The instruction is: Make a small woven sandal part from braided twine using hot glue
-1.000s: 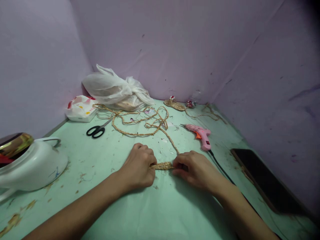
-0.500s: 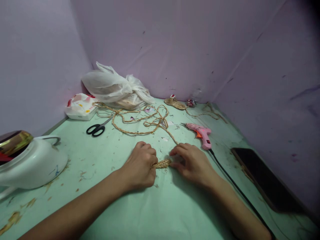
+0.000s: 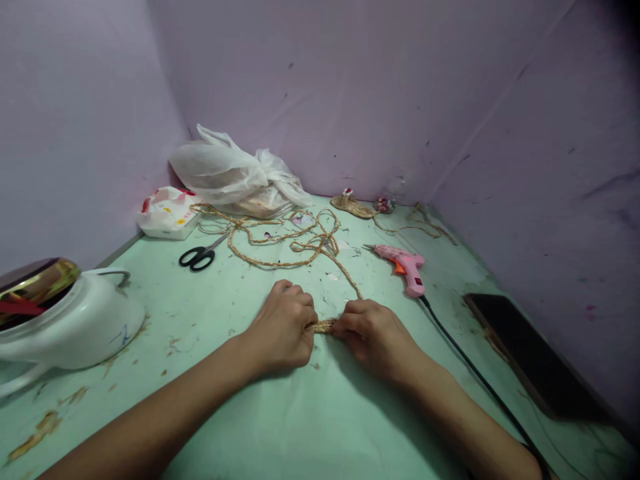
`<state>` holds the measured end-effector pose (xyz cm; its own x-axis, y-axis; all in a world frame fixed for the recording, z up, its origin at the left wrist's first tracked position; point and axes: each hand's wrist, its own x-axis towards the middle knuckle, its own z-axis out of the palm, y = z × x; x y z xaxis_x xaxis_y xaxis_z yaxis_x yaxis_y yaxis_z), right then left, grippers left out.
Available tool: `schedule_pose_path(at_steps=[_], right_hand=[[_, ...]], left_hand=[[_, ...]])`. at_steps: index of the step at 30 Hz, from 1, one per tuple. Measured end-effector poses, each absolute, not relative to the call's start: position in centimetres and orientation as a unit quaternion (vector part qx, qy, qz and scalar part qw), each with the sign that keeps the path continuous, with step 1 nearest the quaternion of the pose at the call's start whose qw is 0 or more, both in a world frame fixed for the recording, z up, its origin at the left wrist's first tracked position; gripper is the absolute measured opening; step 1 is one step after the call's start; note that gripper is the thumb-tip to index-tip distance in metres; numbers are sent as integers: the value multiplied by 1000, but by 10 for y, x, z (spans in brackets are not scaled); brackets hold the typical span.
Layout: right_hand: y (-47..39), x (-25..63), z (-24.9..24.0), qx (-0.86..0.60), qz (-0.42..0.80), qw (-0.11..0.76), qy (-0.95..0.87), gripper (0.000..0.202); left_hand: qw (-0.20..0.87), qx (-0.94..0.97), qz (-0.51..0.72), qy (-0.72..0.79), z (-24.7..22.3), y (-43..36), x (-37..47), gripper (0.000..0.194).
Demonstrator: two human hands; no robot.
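Between my hands, just above or on the tabletop, is a small flat piece of coiled straw-coloured braided cord (image 3: 324,327). My left hand (image 3: 286,327) is closed around its left end, which the fingers hide. At its right end, my right hand (image 3: 373,333) pinches it between thumb and fingers. From behind the right hand a length of braided cord (image 3: 345,270) runs back to loose loops on the table. A pink glue gun (image 3: 404,267) lies beyond my right hand, its nozzle pointing left. Black-handled scissors (image 3: 201,257) rest at the back left.
A white pot (image 3: 95,327) with things in it stands left. At the back are a tissue pack (image 3: 167,213), a knotted plastic bag (image 3: 240,177) and a small woven sandal-like piece (image 3: 351,205). A phone (image 3: 530,353) and the glue gun's black cable (image 3: 470,367) lie right.
My right thumb and fingers have closed onto the right end of the coiled cord, covering more of it. My left hand keeps its hold. The view has shifted slightly.
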<state>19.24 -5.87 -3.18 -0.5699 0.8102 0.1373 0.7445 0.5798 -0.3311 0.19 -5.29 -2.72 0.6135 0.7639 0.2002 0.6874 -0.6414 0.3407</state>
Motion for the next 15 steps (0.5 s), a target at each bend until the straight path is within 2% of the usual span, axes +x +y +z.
schedule_pose_path(at_steps=[10,15], right_hand=[[-60,171,-15,-493,63,44,-866,12],[-61,173,-20,-475,107,65,-871,18]], left_hand=[[109,890,178,406,-32,-52,3,15],[127,892,159,404,-26,-51,-1,14]])
